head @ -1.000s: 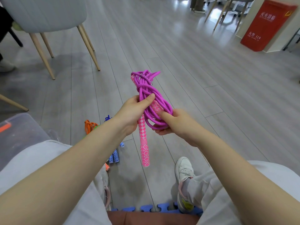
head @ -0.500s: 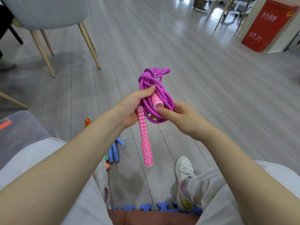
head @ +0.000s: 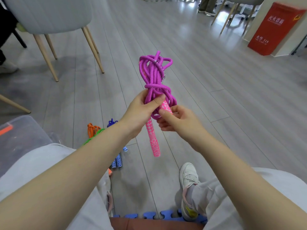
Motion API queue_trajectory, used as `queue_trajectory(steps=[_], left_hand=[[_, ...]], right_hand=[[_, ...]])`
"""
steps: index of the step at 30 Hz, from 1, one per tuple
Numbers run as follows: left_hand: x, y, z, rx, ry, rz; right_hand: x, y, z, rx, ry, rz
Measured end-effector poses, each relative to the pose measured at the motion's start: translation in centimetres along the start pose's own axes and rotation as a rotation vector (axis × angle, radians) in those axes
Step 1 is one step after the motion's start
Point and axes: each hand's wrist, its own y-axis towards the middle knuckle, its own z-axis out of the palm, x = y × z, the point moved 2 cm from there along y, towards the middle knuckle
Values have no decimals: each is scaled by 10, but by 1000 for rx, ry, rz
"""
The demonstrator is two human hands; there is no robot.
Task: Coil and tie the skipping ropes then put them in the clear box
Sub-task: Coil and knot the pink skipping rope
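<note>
Sitting at the bottom edge, a blue interlocking foam mat [head: 150, 215] borders the grey plank floor [head: 216, 80], with a white sneaker [head: 188, 178] planted just beyond it. To the left on the floor lie blue-and-white patterned rope handles [head: 117, 161], then an orange coiled rope [head: 92, 129] and a green rope [head: 93, 136] touching it. A clear plastic box [head: 20, 135] stands at the left edge. Held up above the floor, the purple braided skipping rope [head: 155, 77] is bundled and wrapped around itself; the left hand [head: 141, 112] grips the bundle with its thumb across the wraps, one pink diamond-patterned handle [head: 153, 138] hanging below it. The right hand [head: 177, 120] pinches the second pink handle's end [head: 166, 107]. Farther off stand a grey chair with wooden legs [head: 53, 17] and a red cabinet [head: 274, 29].
</note>
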Motion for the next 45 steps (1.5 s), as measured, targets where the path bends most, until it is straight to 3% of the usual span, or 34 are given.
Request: queue_trajectory(steps=[4, 8, 14, 16, 18, 20, 22, 23, 26, 29, 33, 37, 45], left_hand=[[3, 0, 1, 44, -7, -27], [-10, 4, -4, 3, -378, -74], [-17, 8, -17, -179, -591, -11], [-16, 9, -19, -151, -490, 16], [-16, 7, -17, -53, -239, 82], [-16, 5, -14, 66, 1, 127], [-16, 2, -10, 158, 152, 133], [-15, 0, -7, 187, 221, 132], [-15, -5, 0, 257, 376, 124], [-14, -9, 2, 283, 390, 117], [-13, -11, 1, 276, 447, 116], [-12, -11, 2, 278, 496, 134], [0, -9, 2, 212, 713, 98]], right_hand=[[3, 3, -4, 0, -56, -74], [13, 4, -15, 107, -176, -72], [13, 7, -33, 242, -462, -33], [7, 6, -39, 288, -553, 15], [2, 7, -45, 288, -613, 32], [8, 10, -51, 80, -461, -57], [22, 11, -57, -198, -231, -272], [29, 9, -57, -261, -174, -374], [35, 2, -46, -245, -311, -540], [28, 0, -41, -189, -546, -553], [24, -2, -38, -131, -551, -530], [18, -1, -29, -225, -608, -523], [10, 1, -13, -246, -815, -541]])
